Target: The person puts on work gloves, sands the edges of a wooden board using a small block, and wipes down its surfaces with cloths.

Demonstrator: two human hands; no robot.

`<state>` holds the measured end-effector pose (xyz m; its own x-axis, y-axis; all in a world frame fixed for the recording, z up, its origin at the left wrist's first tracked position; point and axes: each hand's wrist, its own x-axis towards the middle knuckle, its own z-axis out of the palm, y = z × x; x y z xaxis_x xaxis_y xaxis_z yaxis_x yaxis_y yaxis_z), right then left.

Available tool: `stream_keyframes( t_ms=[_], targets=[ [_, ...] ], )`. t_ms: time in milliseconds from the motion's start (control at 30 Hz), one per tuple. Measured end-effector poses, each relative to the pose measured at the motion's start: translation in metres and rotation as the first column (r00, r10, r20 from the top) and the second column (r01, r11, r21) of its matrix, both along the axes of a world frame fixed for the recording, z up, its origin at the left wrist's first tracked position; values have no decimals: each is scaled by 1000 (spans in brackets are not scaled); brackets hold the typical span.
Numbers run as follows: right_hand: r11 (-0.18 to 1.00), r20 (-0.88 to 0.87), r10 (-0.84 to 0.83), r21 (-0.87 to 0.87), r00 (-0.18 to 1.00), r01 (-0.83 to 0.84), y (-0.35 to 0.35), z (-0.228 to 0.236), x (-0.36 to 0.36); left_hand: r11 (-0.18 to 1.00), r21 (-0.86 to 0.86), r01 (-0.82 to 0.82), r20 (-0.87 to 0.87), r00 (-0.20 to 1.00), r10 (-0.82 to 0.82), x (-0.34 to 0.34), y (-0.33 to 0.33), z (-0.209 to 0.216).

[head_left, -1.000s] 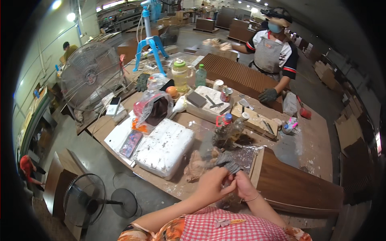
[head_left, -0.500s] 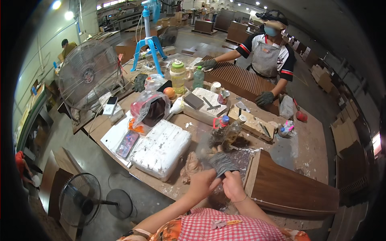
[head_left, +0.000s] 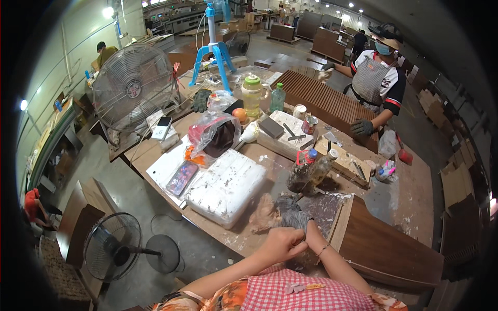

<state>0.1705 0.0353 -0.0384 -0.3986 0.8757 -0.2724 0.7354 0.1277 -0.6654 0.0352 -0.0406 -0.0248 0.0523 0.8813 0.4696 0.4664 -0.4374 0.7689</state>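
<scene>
A grey knit glove (head_left: 296,218) covers my right hand (head_left: 288,205), which reaches forward over the near table edge with its fingers stretched out, partly lost in the glove's dark folds. My left hand (head_left: 284,243) is closed on the glove's cuff at my right wrist, just above a thin bracelet (head_left: 323,250). Beside the glove lies a crumpled tan cloth (head_left: 263,213). Beyond my hands stand two bottles, one with a blue cap (head_left: 312,154) and one with a white cap (head_left: 332,154).
A white wrapped block (head_left: 225,189) and a phone (head_left: 182,178) lie to the left. A curved dark wooden panel (head_left: 389,243) sits at the right. Across the table a co-worker (head_left: 376,80) handles a slatted brown panel (head_left: 324,101). Fans (head_left: 113,246) stand left.
My right hand has gone into the glove, which both bare hands held before. My left hand has shifted right to the wrist. The view has turned slightly; the co-worker's one hand has lifted.
</scene>
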Motion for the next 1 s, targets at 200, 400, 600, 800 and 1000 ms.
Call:
stream_keyframes(
  t_ms=[200,400,600,800,1000],
  targets=[
    [913,-552,-342,-387,760,130,-7,-34,2,999,-5,-34,38,999,34,0,-2,4],
    [741,-448,-573,-641,686,200,-7,-85,26,995,43,87,8,996,-88,6,1,18],
    [741,-535,-462,-672,707,-24,-9,-40,24,976,77,202,-21,979,-201,7,2,19],
    [792,-833,-469,-544,295,-277,-4,37,-12,995,87,52,41,998,-56,10,2,8],
    [726,-815,-536,-578,220,-373,0,29,-4,979,60,-196,58,980,193,13,-1,4]
  ],
)
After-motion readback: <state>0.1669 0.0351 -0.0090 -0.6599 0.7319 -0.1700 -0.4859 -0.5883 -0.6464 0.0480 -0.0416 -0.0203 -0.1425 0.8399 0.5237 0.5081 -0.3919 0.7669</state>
